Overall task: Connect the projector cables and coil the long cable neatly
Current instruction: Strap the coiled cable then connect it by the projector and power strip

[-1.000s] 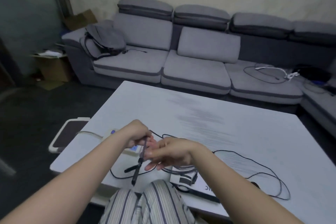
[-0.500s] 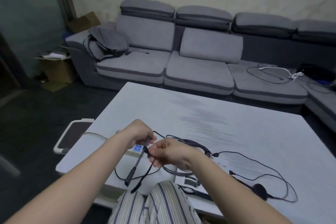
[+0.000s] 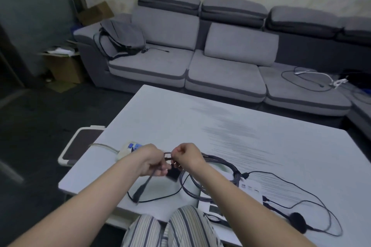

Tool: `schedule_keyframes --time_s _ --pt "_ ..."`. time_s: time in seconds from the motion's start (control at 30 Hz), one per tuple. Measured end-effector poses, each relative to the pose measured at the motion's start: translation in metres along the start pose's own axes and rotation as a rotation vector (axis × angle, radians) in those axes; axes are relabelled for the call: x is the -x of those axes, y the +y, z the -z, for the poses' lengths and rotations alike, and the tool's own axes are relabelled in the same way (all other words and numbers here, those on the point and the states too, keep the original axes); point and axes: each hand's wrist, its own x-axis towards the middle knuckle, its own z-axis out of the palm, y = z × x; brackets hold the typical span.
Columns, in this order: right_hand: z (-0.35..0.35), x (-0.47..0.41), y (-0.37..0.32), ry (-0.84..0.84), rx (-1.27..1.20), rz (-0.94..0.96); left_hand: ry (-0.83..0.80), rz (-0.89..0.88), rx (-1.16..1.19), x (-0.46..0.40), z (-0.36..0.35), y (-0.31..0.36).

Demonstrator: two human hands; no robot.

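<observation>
Both hands meet over the near left part of the white table [image 3: 261, 126]. My left hand [image 3: 153, 163] grips a dark cable whose thick plug end [image 3: 138, 193] hangs down toward the table edge. My right hand [image 3: 186, 156] is curled and pinches the same cable close beside the left hand. A coil of dark cable [image 3: 216, 176] lies just right of the hands. A thin black cable [image 3: 297, 188] loops off to the right and ends near a round black adapter [image 3: 298, 223]. The projector is not clearly visible.
A white power strip [image 3: 128, 148] with blue parts lies left of the hands. A white box or leaflet [image 3: 251, 188] sits under the coil. A grey sofa [image 3: 224, 70] stands behind the table, a scale-like board [image 3: 80, 144] on the floor at left. My striped trousers [image 3: 172, 228] are below.
The hands rose slightly and closed together; the right hand went from loosely extended fingers to a tight pinch on the cable. The view also tilted, showing more of the coil.
</observation>
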Motion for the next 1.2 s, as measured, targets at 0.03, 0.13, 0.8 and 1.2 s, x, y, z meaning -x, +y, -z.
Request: schedule_keyframes --time_s 0.03,0.13,0.8,1.2 --pt "-0.001 -0.005 0.001 0.004 0.043 0.026 -0.005 0.004 -0.06 -0.001 0.002 -0.001" --pt "-0.008 -0.017 0.01 0.044 0.162 0.068 -0.042 0.009 -0.312 0.002 0.007 -0.008" --pt "0.018 -0.078 0.047 -0.138 0.45 0.129 0.016 0.064 -0.136 -0.079 -0.026 -0.017" --pt "0.036 -0.12 0.077 -0.004 0.597 0.053 0.007 0.036 -0.085 -0.124 -0.053 -0.022"
